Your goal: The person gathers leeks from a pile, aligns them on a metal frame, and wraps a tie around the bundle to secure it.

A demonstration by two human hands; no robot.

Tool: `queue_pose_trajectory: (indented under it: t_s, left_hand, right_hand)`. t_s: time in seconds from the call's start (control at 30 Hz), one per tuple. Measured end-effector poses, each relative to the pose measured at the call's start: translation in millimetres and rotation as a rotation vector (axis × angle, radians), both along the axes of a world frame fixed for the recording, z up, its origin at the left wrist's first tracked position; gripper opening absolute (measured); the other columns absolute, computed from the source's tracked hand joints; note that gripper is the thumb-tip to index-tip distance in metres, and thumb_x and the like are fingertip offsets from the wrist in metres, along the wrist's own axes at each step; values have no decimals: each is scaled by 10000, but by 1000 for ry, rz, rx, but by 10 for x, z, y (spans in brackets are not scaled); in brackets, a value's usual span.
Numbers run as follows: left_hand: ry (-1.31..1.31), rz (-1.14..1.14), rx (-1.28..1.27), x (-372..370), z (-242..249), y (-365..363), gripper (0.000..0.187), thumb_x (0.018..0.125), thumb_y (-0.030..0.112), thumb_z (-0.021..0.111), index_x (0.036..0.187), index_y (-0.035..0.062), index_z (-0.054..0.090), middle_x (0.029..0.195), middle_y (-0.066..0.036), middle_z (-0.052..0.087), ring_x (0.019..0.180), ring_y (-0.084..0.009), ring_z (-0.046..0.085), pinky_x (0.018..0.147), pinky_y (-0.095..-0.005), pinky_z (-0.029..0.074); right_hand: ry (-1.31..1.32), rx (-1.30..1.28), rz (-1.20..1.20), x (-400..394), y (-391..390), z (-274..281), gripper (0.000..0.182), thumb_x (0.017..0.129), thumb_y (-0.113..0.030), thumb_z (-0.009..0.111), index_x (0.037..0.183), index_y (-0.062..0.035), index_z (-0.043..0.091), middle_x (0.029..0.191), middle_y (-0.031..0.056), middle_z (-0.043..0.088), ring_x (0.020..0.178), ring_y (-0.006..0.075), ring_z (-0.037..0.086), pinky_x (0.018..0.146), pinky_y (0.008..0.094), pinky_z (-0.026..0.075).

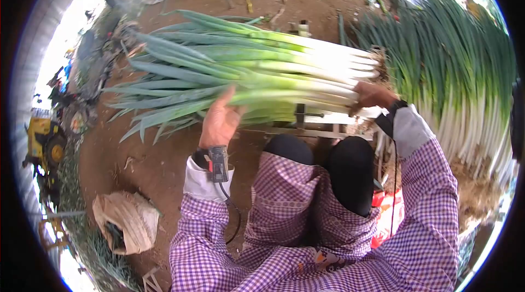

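Note:
A thick bundle of long green onions [240,68] lies across in front of me, leaves to the left and white stalks to the right. My right hand [374,97] is closed round white stalks at the near side, close to their root ends. Along the near edge of the leaves, my left hand [221,120] is slightly blurred, its fingers apart and touching or very near the greens. Beneath the bundle, a low stand or frame [314,125] shows only in part.
A large pile of long green onions [454,73] spreads along the right. A woven sack [127,222] stands on the dirt floor at lower left. A red and white bag [388,212] is beside my right knee. Yellow machinery [46,141] is at far left.

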State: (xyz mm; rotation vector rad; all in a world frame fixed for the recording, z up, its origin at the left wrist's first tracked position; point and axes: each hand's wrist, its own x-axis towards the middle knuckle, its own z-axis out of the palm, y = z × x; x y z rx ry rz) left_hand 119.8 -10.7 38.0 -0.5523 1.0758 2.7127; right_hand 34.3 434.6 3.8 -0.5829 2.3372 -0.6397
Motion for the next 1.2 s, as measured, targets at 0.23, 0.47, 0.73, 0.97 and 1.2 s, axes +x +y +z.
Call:
queue_pose_trajectory:
  t_s: [0.23, 0.47, 0.73, 0.97, 1.2]
  left_hand:
    - [42, 223, -536, 537, 317, -399, 545, 1030, 273, 691, 1335, -49, 375, 1346, -214, 497, 1232, -385, 596, 990, -520, 611]
    - [71, 468, -666, 315, 19, -564, 517, 1081, 420, 566, 1220, -38, 370, 1193, -205, 549, 963, -326, 690, 797, -475, 664]
    - [-18, 690, -650, -370, -498, -645, 532, 1076, 460, 550, 1309, 19, 366, 1232, -185, 584, 983, -282, 687, 756, -465, 668]
    - [-109, 797, -326, -398, -559, -660, 533, 1020, 421, 684, 1398, 98, 491, 1343, -118, 591, 1149, -305, 650, 903, -536, 627]
    - [-48, 740, -195, -340, -850, -860, 608, 1030, 505, 625, 1459, 100, 475, 1416, -177, 579, 1265, -359, 605, 1047, -578, 553]
  right_hand:
    - [-50, 69, -110, 43, -115, 177, 611, 591, -316, 966, 1103, -31, 794, 957, 143, 777, 901, 278, 717, 841, 384, 524]
    - [0, 97, -180, 48, -48, 73, 679, 546, -356, 1000, 1091, -15, 781, 982, 138, 765, 922, 264, 705, 841, 372, 521]
    - [-11, 68, -266, 188, -199, 300, 723, 565, -303, 1018, 1169, -12, 747, 1094, 147, 745, 1046, 273, 678, 930, 364, 504]
    - [-14, -45, -236, 93, -51, -13, 653, 577, -291, 1011, 1125, -21, 780, 1028, 132, 762, 959, 272, 696, 884, 369, 518]
    - [91, 22, -174, 179, -110, 118, 625, 600, -345, 994, 1099, -30, 790, 979, 143, 762, 913, 261, 701, 844, 374, 522]
